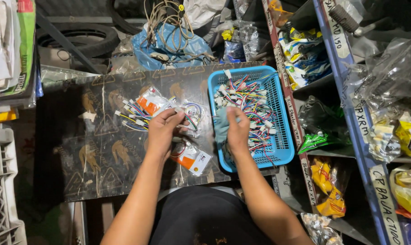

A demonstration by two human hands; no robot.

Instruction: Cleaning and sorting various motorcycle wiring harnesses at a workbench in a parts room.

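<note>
Two hands at work over a dark printed table (101,149). The left hand (162,131) is curled loosely over a clear plastic packet of wiring (192,115), fingers pinching at its edge; how firm the grip is, hard to tell. The right hand (237,131) is closed around a pale blue cloth-like bundle (221,124) at the left rim of the blue plastic basket (282,145), which holds a heap of loose multicoloured wire harnesses with white connectors (248,102).

More harnesses (133,115) lie loose on the table, left of the left hand, beside an orange-and-white packet (151,103). Another orange-and-white packet (192,159) sits just below the left wrist.

Risks, as a judgement:
- Wires in the basket look tangled; lifting one could drag several out over the rim.
- The basket overhangs the table's right edge near the shelving (350,113); a pull from the right hand could tip it.
- The packet under the left wrist could get swept off the near table edge.
- The thin packet could slip from that light pinch.
</note>
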